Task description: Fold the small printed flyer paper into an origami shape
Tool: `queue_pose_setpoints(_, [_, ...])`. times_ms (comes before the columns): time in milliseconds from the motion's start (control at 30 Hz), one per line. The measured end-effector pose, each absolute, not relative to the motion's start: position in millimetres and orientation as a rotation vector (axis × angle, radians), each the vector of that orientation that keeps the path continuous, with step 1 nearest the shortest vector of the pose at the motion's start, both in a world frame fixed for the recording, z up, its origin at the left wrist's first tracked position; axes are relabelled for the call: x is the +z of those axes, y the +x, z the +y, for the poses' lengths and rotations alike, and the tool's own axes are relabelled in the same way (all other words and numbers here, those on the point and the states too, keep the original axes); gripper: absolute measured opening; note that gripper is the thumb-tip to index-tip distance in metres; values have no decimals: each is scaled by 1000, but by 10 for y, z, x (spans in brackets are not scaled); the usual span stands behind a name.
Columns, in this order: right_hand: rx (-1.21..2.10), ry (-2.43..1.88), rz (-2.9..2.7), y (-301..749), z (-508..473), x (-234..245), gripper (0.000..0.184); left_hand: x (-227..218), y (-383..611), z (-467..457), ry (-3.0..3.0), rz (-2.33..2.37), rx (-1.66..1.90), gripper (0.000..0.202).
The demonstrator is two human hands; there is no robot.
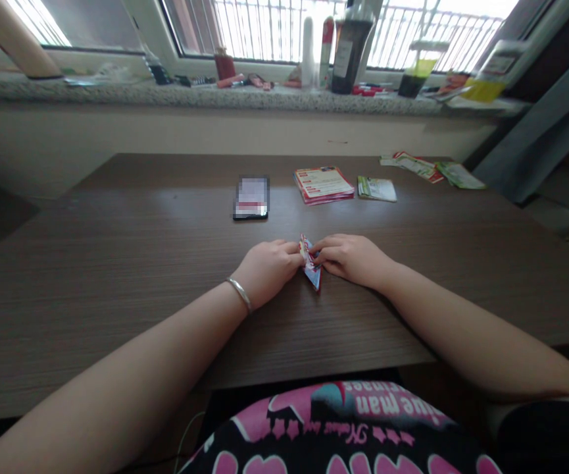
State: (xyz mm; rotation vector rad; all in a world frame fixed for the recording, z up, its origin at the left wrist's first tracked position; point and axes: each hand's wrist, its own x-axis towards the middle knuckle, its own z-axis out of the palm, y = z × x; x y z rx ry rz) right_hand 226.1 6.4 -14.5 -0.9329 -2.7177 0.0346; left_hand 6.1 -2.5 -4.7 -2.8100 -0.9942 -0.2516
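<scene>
A small folded piece of printed paper (311,268), red, white and blue, rests on the brown wooden table (141,263) in front of me. My left hand (269,270), with a silver bangle on its wrist, pinches the paper's left side with closed fingers. My right hand (350,259) presses on the paper's right side, its fingers curled together. The two hands almost touch over the fold. The lower tip of the paper sticks out toward me between them.
A phone (251,197) lies flat beyond my hands. To its right are a stack of red leaflets (323,184) and a green leaflet (377,189); more leaflets (432,168) lie at the far right. Bottles (348,46) and small items crowd the windowsill (116,92).
</scene>
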Motion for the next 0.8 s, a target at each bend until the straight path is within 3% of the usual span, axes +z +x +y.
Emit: queue_pose_setpoints(800, [-50,-1039,-2776,2348,-12,-12,25,58,-9,-63,-2866,-1076,-119,25])
